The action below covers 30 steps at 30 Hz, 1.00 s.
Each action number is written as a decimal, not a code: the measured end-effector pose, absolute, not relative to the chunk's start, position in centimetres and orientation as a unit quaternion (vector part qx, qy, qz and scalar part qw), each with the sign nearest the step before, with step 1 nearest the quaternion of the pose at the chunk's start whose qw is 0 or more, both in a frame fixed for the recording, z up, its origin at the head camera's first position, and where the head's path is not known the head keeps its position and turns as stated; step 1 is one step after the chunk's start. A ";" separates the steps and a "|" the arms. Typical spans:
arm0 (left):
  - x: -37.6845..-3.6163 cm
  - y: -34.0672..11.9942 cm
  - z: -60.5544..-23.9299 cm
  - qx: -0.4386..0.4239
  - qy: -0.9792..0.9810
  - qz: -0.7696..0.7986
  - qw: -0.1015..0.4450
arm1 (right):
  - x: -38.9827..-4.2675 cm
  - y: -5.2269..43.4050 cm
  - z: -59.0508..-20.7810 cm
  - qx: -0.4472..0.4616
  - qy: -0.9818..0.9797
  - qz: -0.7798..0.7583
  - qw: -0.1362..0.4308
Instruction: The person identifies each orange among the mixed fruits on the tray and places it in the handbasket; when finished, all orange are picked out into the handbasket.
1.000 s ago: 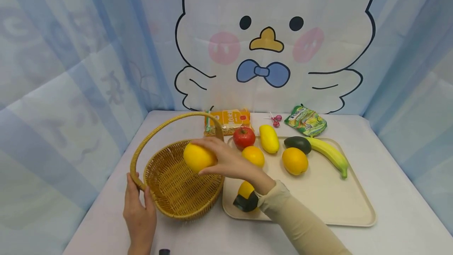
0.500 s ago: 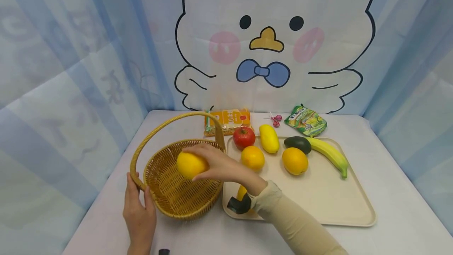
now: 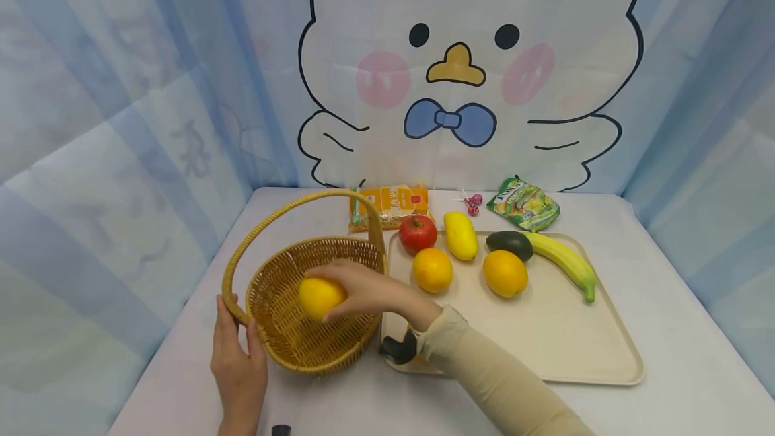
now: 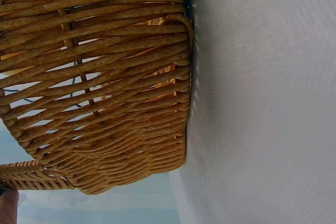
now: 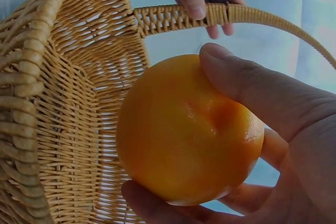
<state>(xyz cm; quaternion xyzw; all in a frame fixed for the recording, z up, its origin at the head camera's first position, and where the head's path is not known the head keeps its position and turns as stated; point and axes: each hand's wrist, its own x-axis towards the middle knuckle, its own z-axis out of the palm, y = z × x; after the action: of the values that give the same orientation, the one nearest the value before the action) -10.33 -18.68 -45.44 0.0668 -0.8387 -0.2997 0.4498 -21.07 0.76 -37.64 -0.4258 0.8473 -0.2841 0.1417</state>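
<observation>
My right hand [image 3: 369, 289] holds a smooth yellow-orange orange [image 3: 319, 298] over the opening of a wicker basket [image 3: 290, 348]. Thumb and fingers wrap round the fruit [image 5: 184, 135] in the right wrist view. At the basket's left side, my left hand [image 3: 241, 369] grips the lower end of the arched handle [image 3: 266, 221]. Its thumb lies on one side of the handle and its fingers on the other. The left wrist view is filled mostly by the basket's woven outer wall [image 4: 115, 87], with only a fingertip showing at the left edge.
Right of the basket, a beige tray [image 3: 563, 342] bears a red apple [image 3: 418, 234], a mango [image 3: 461, 235], two oranges [image 3: 505, 274], a dark green avocado [image 3: 510, 245] and a banana [image 3: 563, 262]. Behind lie an orange packet [image 3: 393, 206], lollipops [image 3: 473, 204] and a green bag [image 3: 524, 204].
My right hand has moved left and down with the orange, lowering it further into the basket's opening. The left hand keeps its place on the handle.
</observation>
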 end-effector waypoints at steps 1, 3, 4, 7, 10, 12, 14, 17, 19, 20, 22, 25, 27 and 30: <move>-10.3 -18.7 -45.4 0.068 -0.839 -0.300 0.449 | -21.1 0.7 -37.7 -0.426 0.847 -0.282 0.144; -10.3 -18.7 -45.4 0.068 -0.839 -0.301 0.448 | -21.1 0.5 -37.9 -0.427 0.848 -0.276 0.148; -10.3 -18.7 -45.4 0.069 -0.839 -0.301 0.447 | -21.1 0.4 -38.0 -0.427 0.848 -0.275 0.152; -10.3 -18.7 -45.4 0.069 -0.840 -0.301 0.447 | -21.2 0.2 -38.3 -0.426 0.850 -0.265 0.162; -10.4 -18.7 -45.5 0.062 -0.837 -0.302 0.452 | -21.2 0.0 -38.7 -0.430 0.851 -0.250 0.169; -10.4 -18.8 -45.5 0.058 -0.836 -0.302 0.455 | -21.2 -0.2 -39.0 -0.435 0.851 -0.240 0.172; -10.4 -18.8 -45.6 0.054 -0.835 -0.302 0.457 | -21.2 -0.5 -39.3 -0.439 0.849 -0.233 0.177; -10.4 -18.8 -45.6 0.054 -0.835 -0.303 0.456 | -21.1 -0.7 -39.7 -0.437 0.848 -0.229 0.193; -10.4 -18.9 -45.6 0.052 -0.835 -0.304 0.456 | -21.1 -0.8 -40.0 -0.435 0.847 -0.227 0.202; -10.4 -18.8 -45.6 0.052 -0.835 -0.304 0.456 | -21.0 -0.9 -40.1 -0.435 0.848 -0.224 0.206; -10.4 -18.8 -45.6 0.051 -0.834 -0.305 0.458 | -20.9 -0.9 -40.3 -0.436 0.849 -0.217 0.207; -10.4 -18.8 -45.6 0.051 -0.834 -0.304 0.457 | -20.8 -1.0 -40.5 -0.437 0.849 -0.208 0.210; -10.4 -18.8 -45.6 0.053 -0.835 -0.303 0.456 | -20.7 -1.1 -40.6 -0.437 0.850 -0.203 0.213; -10.4 -18.8 -45.6 0.057 -0.837 -0.301 0.454 | -20.5 -1.2 -40.8 -0.435 0.850 -0.199 0.220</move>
<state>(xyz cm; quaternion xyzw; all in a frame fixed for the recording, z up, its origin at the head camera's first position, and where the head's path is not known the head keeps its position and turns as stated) -10.41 -18.80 -45.58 0.0566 -0.8366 -0.3008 0.4543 -20.51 -1.17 -40.77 -0.4347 0.8502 -0.1995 0.2201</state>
